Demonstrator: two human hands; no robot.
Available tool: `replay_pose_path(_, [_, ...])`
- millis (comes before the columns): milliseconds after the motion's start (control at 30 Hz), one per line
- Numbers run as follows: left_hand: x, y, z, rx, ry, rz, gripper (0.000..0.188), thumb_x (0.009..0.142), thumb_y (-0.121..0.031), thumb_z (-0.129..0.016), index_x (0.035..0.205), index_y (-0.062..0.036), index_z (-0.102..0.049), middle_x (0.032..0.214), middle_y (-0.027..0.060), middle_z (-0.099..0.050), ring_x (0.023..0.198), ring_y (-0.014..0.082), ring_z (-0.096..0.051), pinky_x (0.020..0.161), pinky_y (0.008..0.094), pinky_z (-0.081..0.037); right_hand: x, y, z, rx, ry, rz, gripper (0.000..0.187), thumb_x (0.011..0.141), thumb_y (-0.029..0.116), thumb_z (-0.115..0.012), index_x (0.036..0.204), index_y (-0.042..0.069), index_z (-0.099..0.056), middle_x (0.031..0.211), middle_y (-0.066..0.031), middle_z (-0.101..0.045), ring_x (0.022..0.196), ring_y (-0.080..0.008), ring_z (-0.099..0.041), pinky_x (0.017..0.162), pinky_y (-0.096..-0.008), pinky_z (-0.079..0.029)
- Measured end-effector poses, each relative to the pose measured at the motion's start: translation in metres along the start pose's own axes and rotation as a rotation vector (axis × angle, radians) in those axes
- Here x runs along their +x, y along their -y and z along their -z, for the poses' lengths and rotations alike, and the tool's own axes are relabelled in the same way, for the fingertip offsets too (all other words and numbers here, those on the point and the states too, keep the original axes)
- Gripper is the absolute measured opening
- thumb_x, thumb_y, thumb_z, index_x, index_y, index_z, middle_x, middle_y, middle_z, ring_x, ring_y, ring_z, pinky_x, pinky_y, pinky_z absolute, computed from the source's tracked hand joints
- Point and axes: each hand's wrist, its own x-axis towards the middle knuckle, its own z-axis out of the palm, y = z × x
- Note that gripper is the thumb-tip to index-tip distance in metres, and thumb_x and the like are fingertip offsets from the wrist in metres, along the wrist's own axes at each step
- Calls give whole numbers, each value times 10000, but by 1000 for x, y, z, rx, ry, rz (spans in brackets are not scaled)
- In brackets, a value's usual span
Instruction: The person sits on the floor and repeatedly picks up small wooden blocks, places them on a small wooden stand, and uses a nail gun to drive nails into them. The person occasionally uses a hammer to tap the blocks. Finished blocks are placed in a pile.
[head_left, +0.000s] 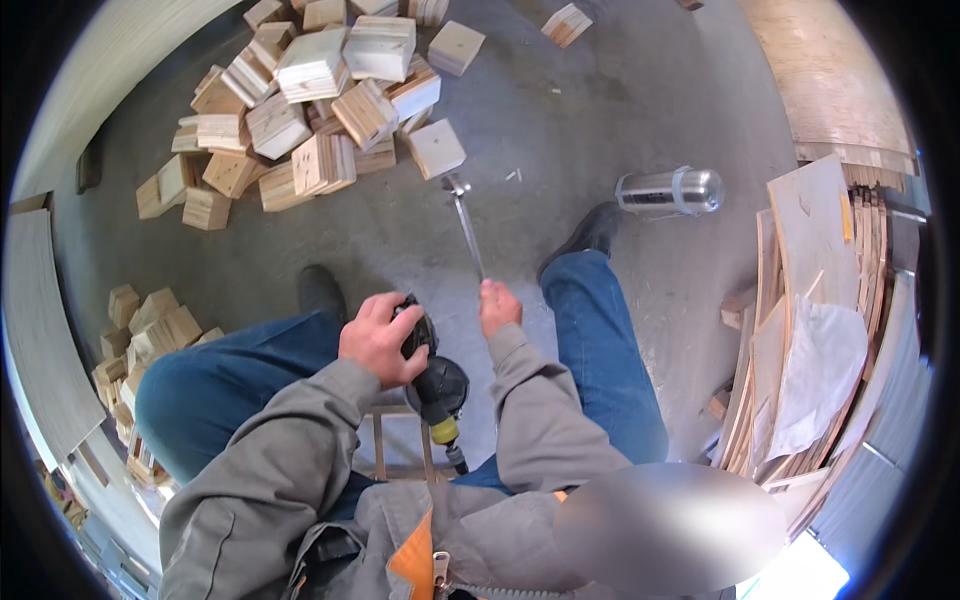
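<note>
My left hand [383, 342] is closed around a black air tool that looks like a coil nail gun [434, 388]. It has a round drum on its side, a yellow ring and a hose fitting at its near end. My right hand [500, 308] grips the lower end of a metal hammer [468, 232]. The hammer's head points away from me, close to a loose wood block [437, 149] on the floor. The fingers under the nail gun are partly hidden.
A heap of plywood blocks [310, 65] lies ahead left, with a smaller pile [150, 330] beside my left knee. A steel flask [672, 190] lies near my right shoe. Thin boards [815, 230] and a white cloth [822, 370] lean at right. A wooden frame [378, 445] sits below me.
</note>
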Motion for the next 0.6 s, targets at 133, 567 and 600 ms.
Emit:
replay_pose_path(133, [-5, 3, 3, 39, -11, 5, 519, 645, -263, -834, 1127, -133, -690, 1203, 143, -611, 1113, 344, -603, 856, 421, -570, 5, -15, 10, -92, -64, 54, 464, 1030, 457, -548, 832, 51, -648, 599, -50, -595, 581, -157, -588, 592, -350, -473])
replay_pose_path(567, [-3, 5, 3, 31, 11, 9, 532, 633, -259, -840, 1129, -140, -688, 1208, 153, -608, 1103, 338, -612, 832, 419, -579, 24, 151, 41, 547, -32, 270, 309, 1047, 305, -592, 894, 40, -633, 674, 5, -571, 623, -72, -521, 577, -261, -425])
replay_pose_path(600, [-2, 5, 3, 30, 11, 4, 531, 633, -258, -839, 1129, -141, -690, 1206, 151, -610, 1097, 336, -615, 827, 417, -581, 22, 161, 45, 552, -50, 313, 298, 1048, 294, -592, 897, 41, -631, 677, 11, -566, 629, -67, -515, 579, -256, -422])
